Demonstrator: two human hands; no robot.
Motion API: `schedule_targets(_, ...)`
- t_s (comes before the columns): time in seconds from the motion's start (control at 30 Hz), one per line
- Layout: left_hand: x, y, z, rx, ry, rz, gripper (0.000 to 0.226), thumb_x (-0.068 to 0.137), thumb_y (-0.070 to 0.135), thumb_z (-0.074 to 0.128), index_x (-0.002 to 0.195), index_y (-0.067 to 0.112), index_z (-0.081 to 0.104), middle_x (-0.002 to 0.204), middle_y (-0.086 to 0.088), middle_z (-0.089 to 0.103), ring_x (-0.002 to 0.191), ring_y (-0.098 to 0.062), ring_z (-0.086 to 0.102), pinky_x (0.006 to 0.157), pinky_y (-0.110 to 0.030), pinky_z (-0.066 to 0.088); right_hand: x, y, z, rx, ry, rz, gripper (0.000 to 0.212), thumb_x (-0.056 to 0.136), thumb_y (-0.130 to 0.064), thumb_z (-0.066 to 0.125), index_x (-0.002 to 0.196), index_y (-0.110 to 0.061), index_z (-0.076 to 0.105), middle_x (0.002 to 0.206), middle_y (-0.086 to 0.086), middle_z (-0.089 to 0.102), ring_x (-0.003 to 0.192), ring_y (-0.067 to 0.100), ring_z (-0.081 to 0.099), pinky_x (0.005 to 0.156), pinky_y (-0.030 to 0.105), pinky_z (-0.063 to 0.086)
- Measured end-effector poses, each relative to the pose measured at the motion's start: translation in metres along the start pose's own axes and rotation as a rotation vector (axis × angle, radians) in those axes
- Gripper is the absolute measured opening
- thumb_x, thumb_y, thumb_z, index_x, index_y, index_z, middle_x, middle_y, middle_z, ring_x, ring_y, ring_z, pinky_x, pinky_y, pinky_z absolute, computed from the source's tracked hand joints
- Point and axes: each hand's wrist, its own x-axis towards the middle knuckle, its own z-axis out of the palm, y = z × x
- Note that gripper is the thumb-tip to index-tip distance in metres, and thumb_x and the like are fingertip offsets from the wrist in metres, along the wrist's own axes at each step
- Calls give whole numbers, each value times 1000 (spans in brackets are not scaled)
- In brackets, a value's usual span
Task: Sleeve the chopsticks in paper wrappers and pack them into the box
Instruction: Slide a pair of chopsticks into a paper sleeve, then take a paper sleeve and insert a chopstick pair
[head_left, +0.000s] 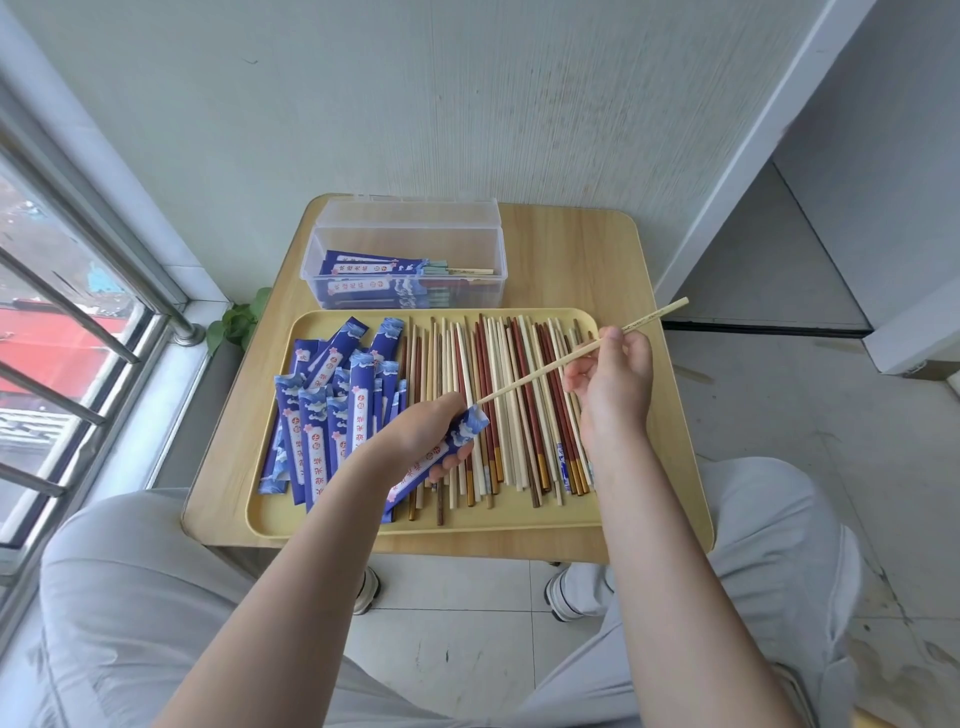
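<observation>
The right hand (613, 379) pinches a pale wooden chopstick pair (550, 364) near its upper end, its tip entering the mouth of a blue printed paper wrapper (447, 452) that the left hand (421, 431) holds with curled fingers. Both hover over the yellow rectangular tray (524, 522). Loose red, brown and pale chopsticks (514, 415) fill its right half; spare blue wrappers (332, 410) pile at its left. Beyond the tray's far edge, near the wooden table's (582, 249) back left corner, a clear plastic box (405, 260) holds sleeved chopsticks (374, 270).
</observation>
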Motion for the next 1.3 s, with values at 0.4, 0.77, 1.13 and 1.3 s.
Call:
schedule_targets(0.4,1,4,4,-93,-17,6,52,103,33,26,71,6,56,59,-10,50,48,-21,43,55,-31,41,-11,12,7,-260,-207,28,14,103,-21,54,102,-9,61,79,4,64,65,16,64,63,32,58)
schedule_targets(0.77,-6,1,11,-288,-96,29,34,108,37,34,95,9,46,61,-6,48,48,-19,40,49,-30,39,-25,33,16,-477,-454,113,104,88,-5,73,157,-43,4,76,3,59,81,11,66,67,14,43)
schedule_targets(1.13,-6,-1,16,-273,-12,87,17,107,23,39,99,11,48,62,-5,45,44,-17,37,42,-27,37,-13,34,12,-586,-461,68,40,106,-27,47,145,-33,45,105,3,70,81,14,69,83,39,57)
schedule_targets(1.3,0,-5,9,-344,201,59,11,105,20,38,97,13,39,65,-9,47,44,-20,40,43,-27,36,-21,36,11,-1263,-465,-157,13,101,-25,55,100,-13,62,85,-2,61,65,15,58,52,26,44)
